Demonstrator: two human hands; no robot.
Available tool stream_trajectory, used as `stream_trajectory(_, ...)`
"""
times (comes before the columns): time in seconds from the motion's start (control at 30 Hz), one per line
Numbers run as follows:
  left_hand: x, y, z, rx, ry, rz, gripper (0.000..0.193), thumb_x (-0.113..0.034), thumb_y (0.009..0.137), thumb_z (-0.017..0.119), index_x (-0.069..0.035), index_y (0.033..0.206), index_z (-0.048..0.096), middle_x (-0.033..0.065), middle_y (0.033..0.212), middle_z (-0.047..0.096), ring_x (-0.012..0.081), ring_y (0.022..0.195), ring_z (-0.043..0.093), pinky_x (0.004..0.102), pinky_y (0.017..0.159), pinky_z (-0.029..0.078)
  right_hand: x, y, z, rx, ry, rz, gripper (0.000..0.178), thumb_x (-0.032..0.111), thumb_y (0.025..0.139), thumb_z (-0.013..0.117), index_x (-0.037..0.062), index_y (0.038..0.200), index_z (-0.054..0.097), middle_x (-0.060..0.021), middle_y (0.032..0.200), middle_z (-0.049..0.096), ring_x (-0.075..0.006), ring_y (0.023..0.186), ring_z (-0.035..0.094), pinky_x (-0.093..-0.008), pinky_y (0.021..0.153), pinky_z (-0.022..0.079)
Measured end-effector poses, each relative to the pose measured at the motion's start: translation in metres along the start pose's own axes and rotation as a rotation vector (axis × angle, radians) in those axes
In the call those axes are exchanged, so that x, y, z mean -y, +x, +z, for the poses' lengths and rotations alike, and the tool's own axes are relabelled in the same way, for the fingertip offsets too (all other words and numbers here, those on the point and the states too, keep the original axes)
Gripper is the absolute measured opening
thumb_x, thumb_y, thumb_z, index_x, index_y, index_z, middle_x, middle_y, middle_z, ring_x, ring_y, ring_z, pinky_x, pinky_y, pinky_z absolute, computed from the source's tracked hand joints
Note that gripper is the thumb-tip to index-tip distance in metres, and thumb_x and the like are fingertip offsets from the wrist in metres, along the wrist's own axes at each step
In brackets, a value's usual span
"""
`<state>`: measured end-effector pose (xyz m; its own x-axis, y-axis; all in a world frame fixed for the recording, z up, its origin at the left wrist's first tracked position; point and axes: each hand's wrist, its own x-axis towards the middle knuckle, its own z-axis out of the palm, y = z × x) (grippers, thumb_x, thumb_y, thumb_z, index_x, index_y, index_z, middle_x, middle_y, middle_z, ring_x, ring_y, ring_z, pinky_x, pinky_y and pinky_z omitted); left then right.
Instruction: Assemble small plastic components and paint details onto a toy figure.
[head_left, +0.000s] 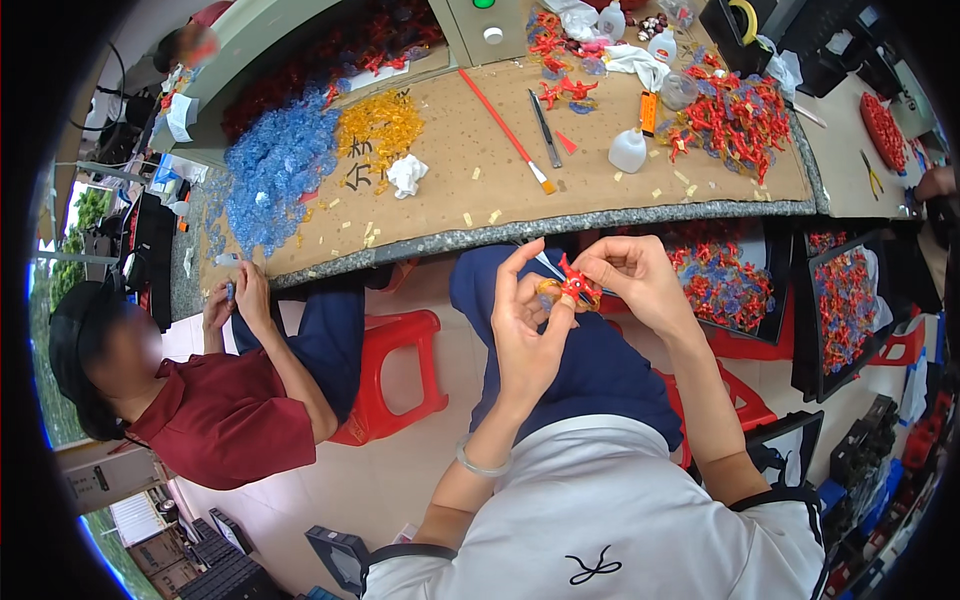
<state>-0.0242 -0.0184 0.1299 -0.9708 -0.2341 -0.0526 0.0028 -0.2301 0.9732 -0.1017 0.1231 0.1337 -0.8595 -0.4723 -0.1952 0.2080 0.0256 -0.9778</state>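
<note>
Just past the table's near edge, above my lap, my left hand [532, 345] is closed on a small red plastic toy figure [573, 281] with translucent yellow parts round it. Thumb and fingers grip it from the left and below. My right hand [643, 283] is at the figure's right side, thumb and forefinger pinched together close to it. Whatever lies between those fingertips is too small to make out. A thin pale strip [546, 264] shows behind the figure, partly hidden by my left fingers.
On the table [440, 190] lie blue pieces [275, 165], yellow pieces [385, 125], a red brush [505, 130], a cutter knife [545, 128], a bottle [628, 150] and piled red figures [735, 115]. Figure-filled trays [765, 325] stand right. A co-worker [235, 400] sits left, beside a red stool [395, 380].
</note>
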Motion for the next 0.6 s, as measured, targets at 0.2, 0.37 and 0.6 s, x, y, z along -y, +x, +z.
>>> stream_trajectory(0.2, -0.001, 0.0024, 0.0025, 0.0, 0.016, 0.012, 0.056, 0.011, 0.082, 0.052, 0.002, 0.135, 0.036, 0.0098, 0.09, 0.061, 0.0108, 0.079, 0.061, 0.0207, 0.062, 0.052, 0.0001, 0.0011, -0.002, 0.003, 0.007, -0.019, 0.018, 0.012, 0.089, 0.065, -0.0055, 0.091, 0.069, -0.0043, 0.079, 0.068, -0.0062, 0.074, 0.061, -0.0223, 0.068, 0.049)
stream_trajectory(0.37, -0.0019, 0.0021, 0.0023, -0.002, 0.02, 0.005, 0.055, 0.01, 0.082, 0.053, 0.003, 0.135, 0.037, 0.0101, 0.09, 0.062, 0.0109, 0.079, 0.062, 0.0209, 0.062, 0.052, -0.0035, 0.002, -0.0023, 0.006, 0.011, -0.018, 0.018, 0.012, 0.089, 0.065, -0.0054, 0.091, 0.069, -0.0038, 0.079, 0.068, -0.0057, 0.073, 0.06, -0.0221, 0.067, 0.049)
stream_trajectory(0.6, -0.0019, 0.0021, -0.0007, 0.066, -0.107, -0.045, 0.051, 0.007, 0.085, 0.055, 0.001, 0.134, 0.038, 0.0101, 0.089, 0.063, 0.0125, 0.077, 0.063, 0.0217, 0.062, 0.051, -0.0026, 0.0002, -0.0033, -0.024, -0.024, -0.049, 0.017, 0.012, 0.087, 0.067, -0.0045, 0.086, 0.07, -0.0027, 0.072, 0.066, -0.0047, 0.066, 0.057, -0.0221, 0.061, 0.046)
